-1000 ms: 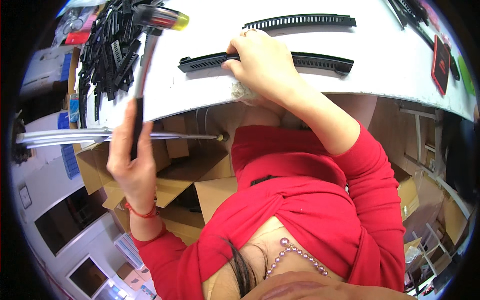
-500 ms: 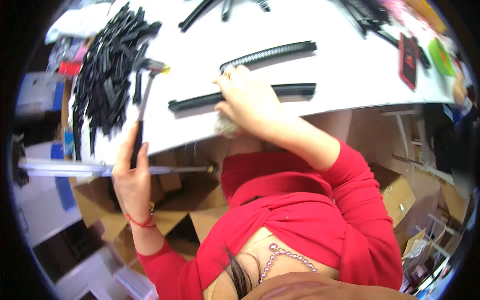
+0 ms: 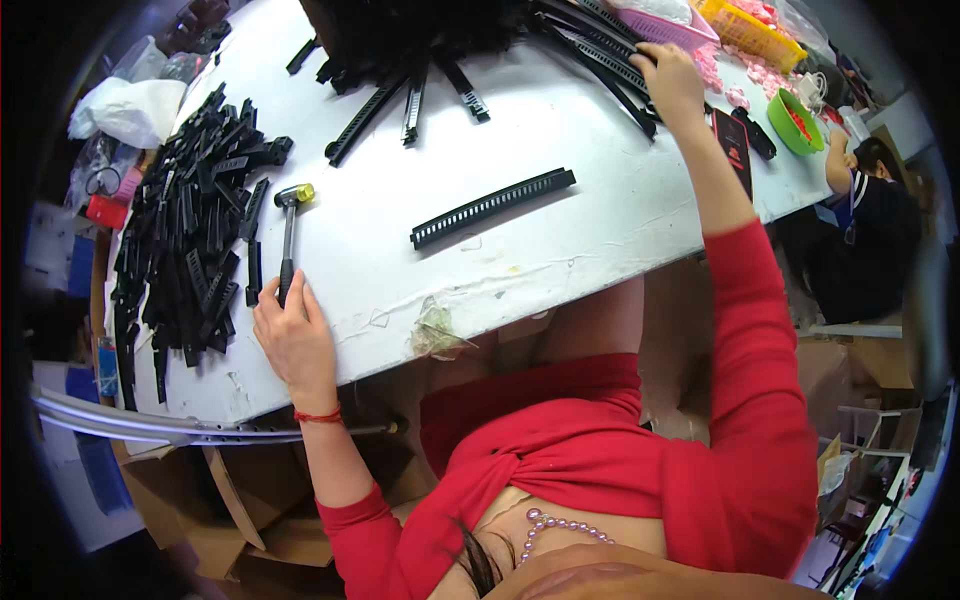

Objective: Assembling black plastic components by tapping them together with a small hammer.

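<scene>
My left hand (image 3: 297, 335) is closed round the black handle end of a small hammer (image 3: 289, 235) with a yellow face, which lies along the tabletop. Beside it on the left spreads a big heap of short black plastic pieces (image 3: 195, 235). My right hand (image 3: 675, 85) reaches to the far right, its thumb and fingers pinching at the near ends of a bundle of long black slotted strips (image 3: 600, 50). Part of that grip is hidden behind the fingers. One black slotted strip (image 3: 492, 209) lies alone mid-table, slightly slanted.
A dark pile of strips (image 3: 410, 35) stands at the back. Right of my arm lie a red-and-black phone (image 3: 732, 150) and a green bowl (image 3: 793, 122). Pink and yellow baskets (image 3: 750, 35) sit behind. Another person (image 3: 865, 235) works at right. Cardboard boxes (image 3: 270, 500) stand below the table's edge.
My right hand has left the mid-table strips for the far-right bundle. One strip lies mid-table where two lay before. My left hand has moved forward with the hammer, and the view has shifted.
</scene>
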`<control>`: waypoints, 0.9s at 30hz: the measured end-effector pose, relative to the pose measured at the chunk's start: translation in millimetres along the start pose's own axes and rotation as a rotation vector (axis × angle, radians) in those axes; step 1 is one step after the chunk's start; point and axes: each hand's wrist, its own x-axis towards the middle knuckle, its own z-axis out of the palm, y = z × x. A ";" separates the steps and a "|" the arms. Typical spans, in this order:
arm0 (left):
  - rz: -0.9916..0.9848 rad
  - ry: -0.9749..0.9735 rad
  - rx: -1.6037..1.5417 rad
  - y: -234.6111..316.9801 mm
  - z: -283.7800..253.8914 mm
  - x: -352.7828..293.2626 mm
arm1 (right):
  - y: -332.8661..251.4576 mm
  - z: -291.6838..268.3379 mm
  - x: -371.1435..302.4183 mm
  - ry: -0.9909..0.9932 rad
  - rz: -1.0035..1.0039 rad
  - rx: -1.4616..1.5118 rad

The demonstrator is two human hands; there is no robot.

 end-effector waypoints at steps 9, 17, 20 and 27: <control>-0.058 0.050 -0.040 -5.7 -4.1 -5.9 | -165.4 -17.4 -45.7 -0.503 -0.395 0.715; -0.285 0.057 0.053 -86.2 19.2 45.9 | -212.3 -61.2 -102.8 -0.656 -0.317 0.770; -0.231 -0.034 -0.032 -107.8 33.9 49.7 | -216.1 -74.5 -113.8 -0.737 -0.194 0.818; -0.279 -0.018 -0.138 -105.0 30.2 42.2 | -226.1 -69.8 -139.0 -0.381 -0.381 0.771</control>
